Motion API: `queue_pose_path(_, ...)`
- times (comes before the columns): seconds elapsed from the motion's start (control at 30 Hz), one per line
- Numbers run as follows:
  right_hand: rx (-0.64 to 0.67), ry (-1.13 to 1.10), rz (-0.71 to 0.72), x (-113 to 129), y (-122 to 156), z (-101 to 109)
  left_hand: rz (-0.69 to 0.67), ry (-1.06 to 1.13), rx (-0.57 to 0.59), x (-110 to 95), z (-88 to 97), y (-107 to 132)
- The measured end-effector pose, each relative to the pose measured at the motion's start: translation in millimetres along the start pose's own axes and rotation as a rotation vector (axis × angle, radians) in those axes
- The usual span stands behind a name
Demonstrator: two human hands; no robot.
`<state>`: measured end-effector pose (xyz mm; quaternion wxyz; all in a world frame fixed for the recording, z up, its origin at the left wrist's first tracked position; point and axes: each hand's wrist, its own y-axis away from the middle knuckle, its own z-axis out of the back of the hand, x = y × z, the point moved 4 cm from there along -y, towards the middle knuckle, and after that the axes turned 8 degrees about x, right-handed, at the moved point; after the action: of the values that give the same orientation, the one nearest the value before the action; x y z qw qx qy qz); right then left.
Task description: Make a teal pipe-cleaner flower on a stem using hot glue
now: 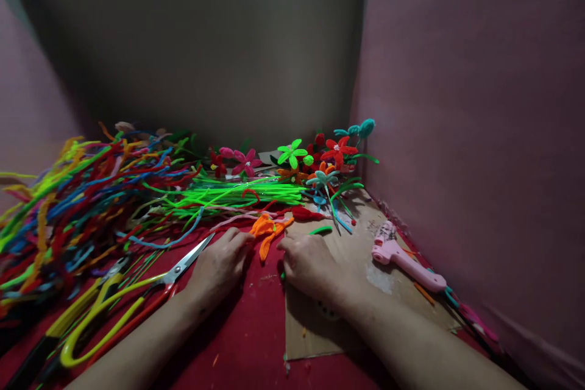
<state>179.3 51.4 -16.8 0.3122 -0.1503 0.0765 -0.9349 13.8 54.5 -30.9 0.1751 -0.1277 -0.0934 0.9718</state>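
Observation:
My left hand (225, 259) has its fingers closed at the left side of an orange pipe-cleaner flower (267, 233), which hangs between my hands with its petals bunched. My right hand (307, 262) is closed just right of the flower, over the left edge of the cardboard. A short bit of green pipe cleaner (283, 275) shows under its fingertips; the rest is hidden by the hand. A curved green piece (320, 230) lies just beyond my right knuckles. Scissors (183, 262) with yellow and red handles lie beside my left wrist.
Loose coloured pipe cleaners (91, 195) are heaped at left, with a green bundle (242, 192) behind my hands. Finished pipe-cleaner flowers (292, 153) stand at the back. A pink glue gun (406, 261) rests on the cardboard (361, 225) at right, near the pink wall. Yellow-handled pliers (85, 304) lie at left.

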Motion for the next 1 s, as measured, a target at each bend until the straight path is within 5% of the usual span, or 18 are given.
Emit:
queue_pose_path(0.2,-0.097,-0.144,0.068,1.3,3.1,4.6,-0.023,0.139,-0.14,-4.0,9.9,2.5)
queue_pose_path(0.37,-0.173,-0.576,0.08,1.7,3.6,1.8,0.006,0.308,-0.314,-10.4,26.6,6.9)
queue_pose_path(0.53,0.068,-1.332,-0.213,-0.2,-3.7,-15.2,-0.074,0.387,-0.345,-24.6,30.6,12.7)
queue_pose_path(0.63,0.162,-1.629,-0.191,4.0,-5.4,-18.3,-0.205,0.368,-0.338,-37.7,28.2,15.7)
queue_pose_path(0.8,0.045,-1.808,-0.175,0.4,-4.8,-23.7,-0.375,0.309,-0.351,-50.9,27.1,18.9)
queue_pose_path(1.0,-0.073,-1.845,-0.168,-3.8,-6.2,-22.2,-0.4,0.33,-0.305,-51.4,27.1,19.6)
